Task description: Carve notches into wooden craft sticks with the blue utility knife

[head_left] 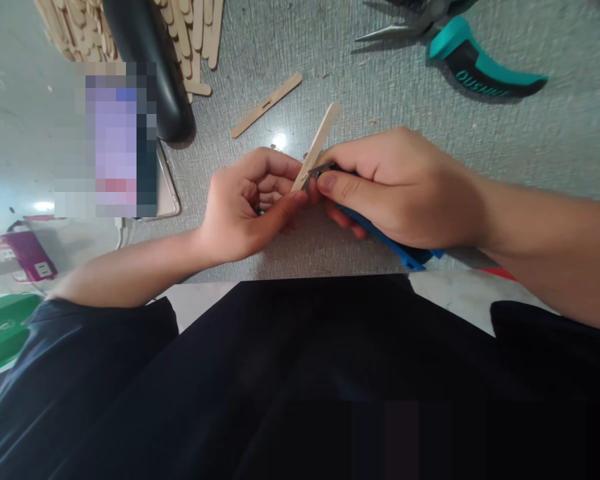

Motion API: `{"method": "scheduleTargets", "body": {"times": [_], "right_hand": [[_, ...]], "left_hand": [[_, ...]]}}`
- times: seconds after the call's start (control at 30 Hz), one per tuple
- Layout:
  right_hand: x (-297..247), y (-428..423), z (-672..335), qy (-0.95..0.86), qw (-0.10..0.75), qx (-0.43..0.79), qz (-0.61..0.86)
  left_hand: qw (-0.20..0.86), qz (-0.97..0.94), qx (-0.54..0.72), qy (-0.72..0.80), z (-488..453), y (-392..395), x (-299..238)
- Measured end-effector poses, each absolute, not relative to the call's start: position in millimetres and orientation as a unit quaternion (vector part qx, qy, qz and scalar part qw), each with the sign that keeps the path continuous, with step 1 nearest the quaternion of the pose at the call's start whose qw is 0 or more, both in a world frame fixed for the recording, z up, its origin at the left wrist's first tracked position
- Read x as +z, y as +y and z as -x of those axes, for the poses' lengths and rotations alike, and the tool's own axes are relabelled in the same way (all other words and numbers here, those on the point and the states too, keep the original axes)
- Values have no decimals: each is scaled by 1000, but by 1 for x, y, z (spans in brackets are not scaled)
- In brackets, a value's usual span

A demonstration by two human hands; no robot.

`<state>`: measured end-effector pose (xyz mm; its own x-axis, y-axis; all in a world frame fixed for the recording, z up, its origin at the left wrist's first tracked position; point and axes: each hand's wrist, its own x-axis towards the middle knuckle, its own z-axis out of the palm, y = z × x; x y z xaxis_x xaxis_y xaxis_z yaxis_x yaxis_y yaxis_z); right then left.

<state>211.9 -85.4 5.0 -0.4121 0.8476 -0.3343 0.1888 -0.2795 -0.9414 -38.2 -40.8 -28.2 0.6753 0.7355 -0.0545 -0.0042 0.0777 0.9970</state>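
My left hand [253, 203] pinches the lower end of a wooden craft stick [321, 137], which slants up and to the right. My right hand [400, 187] is closed round a blue-handled utility knife [380, 235], thumb pressed near its metal tip. The blade end meets the stick close to my left fingertips, where a small cut mark shows. Just beyond, a second craft stick [250, 119] lies on the table with a narrow slot in its middle. My right fingers hide much of the knife.
Pliers [480, 60] with teal and black handles lie at the upper right. Many craft sticks [195, 33] are heaped at the upper left beside a long black object [150, 67]. A blurred-out device [115, 140] with a cable sits on the left. Small wood chips dot the grey table [290, 257].
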Motion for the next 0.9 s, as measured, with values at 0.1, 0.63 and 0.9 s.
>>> {"method": "scheduleTargets", "body": {"times": [0.1, 0.63, 0.9], "right_hand": [[5, -88, -210, -539, 250, 632, 498], [13, -95, -194, -594, 240, 534, 552], [8, -98, -187, -608, 234, 504, 567]], "left_hand": [[664, -629, 296, 276, 39, -42, -31], [586, -700, 271, 306, 41, -48, -31], [570, -719, 287, 275, 40, -47, -33]]}}
